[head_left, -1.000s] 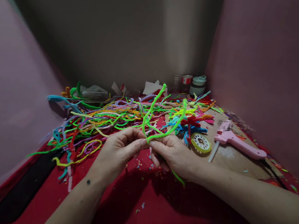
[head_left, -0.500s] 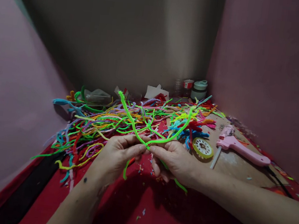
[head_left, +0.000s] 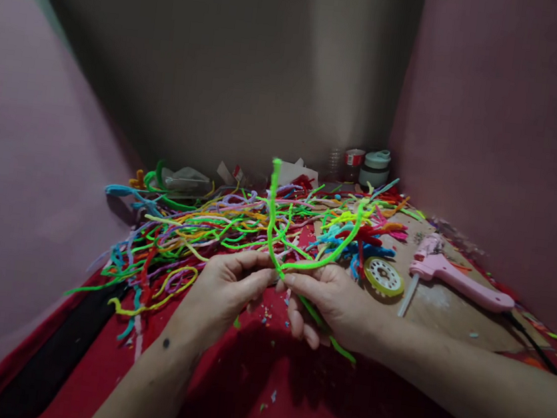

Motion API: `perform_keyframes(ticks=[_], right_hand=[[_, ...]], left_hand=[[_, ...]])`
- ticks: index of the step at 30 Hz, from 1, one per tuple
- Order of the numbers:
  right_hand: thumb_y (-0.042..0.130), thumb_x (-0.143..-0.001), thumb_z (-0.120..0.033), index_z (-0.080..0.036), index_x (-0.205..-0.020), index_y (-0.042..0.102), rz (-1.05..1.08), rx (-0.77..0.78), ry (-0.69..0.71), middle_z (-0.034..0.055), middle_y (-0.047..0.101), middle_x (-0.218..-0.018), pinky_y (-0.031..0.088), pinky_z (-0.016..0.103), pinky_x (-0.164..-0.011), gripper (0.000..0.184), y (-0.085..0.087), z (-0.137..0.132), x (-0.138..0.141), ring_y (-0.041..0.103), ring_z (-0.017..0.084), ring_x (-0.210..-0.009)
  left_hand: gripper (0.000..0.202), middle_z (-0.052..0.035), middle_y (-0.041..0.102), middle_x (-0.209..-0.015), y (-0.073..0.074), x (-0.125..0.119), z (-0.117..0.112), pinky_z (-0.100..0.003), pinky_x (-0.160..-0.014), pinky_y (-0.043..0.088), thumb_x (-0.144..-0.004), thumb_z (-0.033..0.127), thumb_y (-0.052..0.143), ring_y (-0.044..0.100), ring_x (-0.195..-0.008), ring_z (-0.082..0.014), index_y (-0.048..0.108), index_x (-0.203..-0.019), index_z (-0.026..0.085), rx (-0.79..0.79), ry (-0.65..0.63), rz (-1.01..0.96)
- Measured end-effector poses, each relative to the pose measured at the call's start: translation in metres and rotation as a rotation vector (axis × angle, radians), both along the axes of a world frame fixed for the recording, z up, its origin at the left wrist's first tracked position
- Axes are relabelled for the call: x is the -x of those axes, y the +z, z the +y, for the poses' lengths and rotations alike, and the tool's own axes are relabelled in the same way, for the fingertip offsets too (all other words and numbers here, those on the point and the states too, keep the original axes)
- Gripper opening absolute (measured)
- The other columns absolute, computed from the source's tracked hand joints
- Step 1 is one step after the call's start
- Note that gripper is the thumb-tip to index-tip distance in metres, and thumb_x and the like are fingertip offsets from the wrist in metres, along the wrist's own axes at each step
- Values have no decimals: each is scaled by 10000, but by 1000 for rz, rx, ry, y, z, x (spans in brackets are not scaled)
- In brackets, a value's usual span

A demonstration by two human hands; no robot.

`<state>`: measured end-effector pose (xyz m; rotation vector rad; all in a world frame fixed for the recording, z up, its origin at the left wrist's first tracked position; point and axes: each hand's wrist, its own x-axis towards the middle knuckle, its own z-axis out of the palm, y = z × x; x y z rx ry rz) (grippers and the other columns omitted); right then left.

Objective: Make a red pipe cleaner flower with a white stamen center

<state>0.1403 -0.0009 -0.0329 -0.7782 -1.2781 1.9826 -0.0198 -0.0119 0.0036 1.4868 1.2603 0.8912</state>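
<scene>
Bright green pipe cleaners [head_left: 325,263] cross at a point between my two hands. My left hand [head_left: 234,284] is closed, thumb and forefinger pinching them just left of the crossing. My right hand [head_left: 331,302] pinches them on the right side, its other fingers curled below. One green end stands almost upright above the crossing, and another curves up to the right. Lower ends hang beneath both hands, the left one mostly hidden behind the fingers. Beyond the hands spreads a loose heap of many-coloured pipe cleaners [head_left: 227,220].
A pink glue gun [head_left: 466,282] with a clear stick lies on brown cardboard [head_left: 447,315] at right, beside a yellow-rimmed spool [head_left: 384,278]. A lidded jar [head_left: 375,169] stands at the back. Small scraps dot the red cloth [head_left: 237,392].
The left upper green end has swung from leaning left to nearly upright. The lower end under my left hand shows less. The whole view has shifted slightly.
</scene>
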Motion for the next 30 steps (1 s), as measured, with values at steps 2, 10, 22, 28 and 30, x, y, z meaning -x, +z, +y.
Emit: perform_keyframes(ticks=[2,10,22,28,30], right_hand=[[486,-780,-349,-133,-752,567,16,33,-2,-10,583,-418,271,147,-240,232,1,0,1,434,75,-249],[510,-770,-318,-118,-695,582,160,152,17,9,593,-435,304,134,-245,226,4,0,4,472,75,-274],[437,-823,-288,-130,-531,530,53,32,-31,-8,513,-379,293,139,-250,345,15,0,6,435,63,-264],[439,-861,-383,-109,-667,570,151,-8,150,29,594,-503,415,176,-324,361,20,-2,2,532,96,-355],[522,-829,-355,-121,-723,552,205,-6,184,17,607,-534,448,185,-357,259,20,-4,4,557,101,-388]], left_hand=[[146,31,520,-566,0,0,-1,-189,-415,297,-758,281,599,383,-442,-58,664,-813,161,-15,11,32],[94,13,592,-672,-2,-2,-1,-178,-507,375,-754,189,571,505,-587,-86,661,-746,163,-236,32,50],[171,-56,599,-737,-4,1,-9,-225,-542,434,-857,142,456,554,-638,-134,626,-863,129,-1142,-79,854],[227,-123,630,-775,7,4,-20,-339,-574,482,-842,115,406,575,-669,-224,629,-866,82,-1369,-196,1257],[220,-139,641,-814,7,8,-23,-351,-608,493,-845,121,416,591,-712,-236,628,-883,72,-1400,-184,1213]])
